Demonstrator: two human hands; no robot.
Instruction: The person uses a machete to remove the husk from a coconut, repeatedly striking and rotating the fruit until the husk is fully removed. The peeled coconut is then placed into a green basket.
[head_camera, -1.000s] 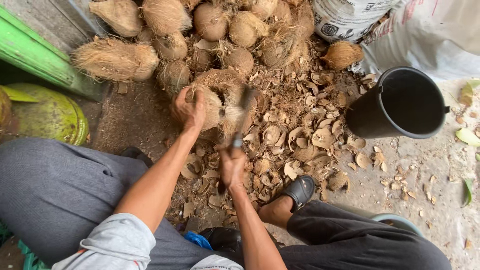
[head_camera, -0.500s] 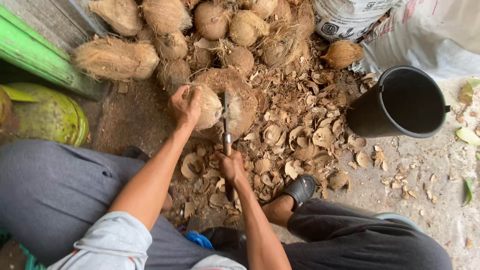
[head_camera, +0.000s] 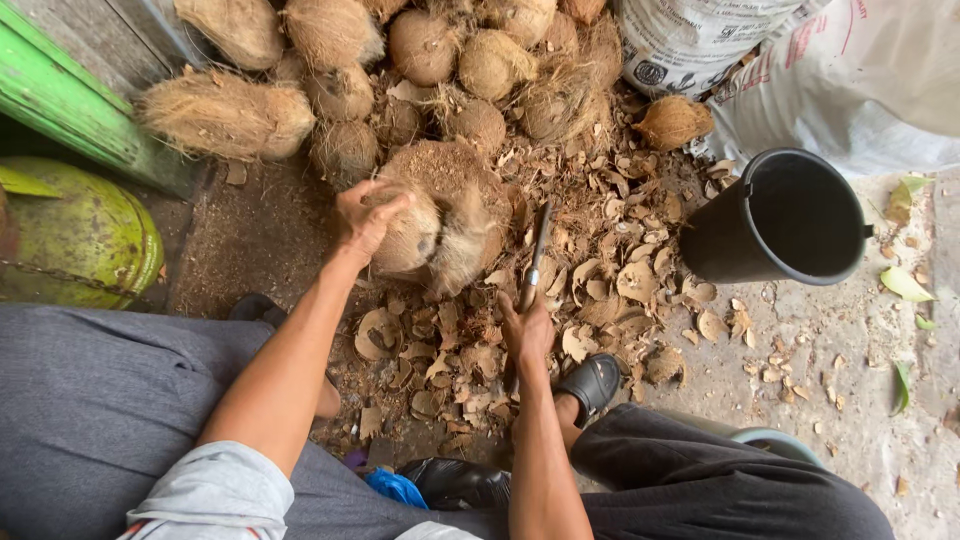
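My left hand (head_camera: 368, 217) grips a brown husked coconut (head_camera: 415, 232) and holds it on a round fibrous block (head_camera: 462, 205). My right hand (head_camera: 524, 330) is closed around the handle of a long blade (head_camera: 538, 250), which points up and away, just right of the coconut and the block. Broken shell pieces (head_camera: 610, 280) cover the ground around both hands.
A heap of husked coconuts (head_camera: 400, 60) lies behind the block. A black bucket (head_camera: 790, 215) stands at the right, with white sacks (head_camera: 800, 60) behind it. A green cylinder (head_camera: 80, 235) and green board (head_camera: 70, 110) are at the left. My knees and sandalled foot (head_camera: 592, 382) frame the bottom.
The blade has swung from over the coconut to its right side. My left hand has turned the coconut a little on the block.
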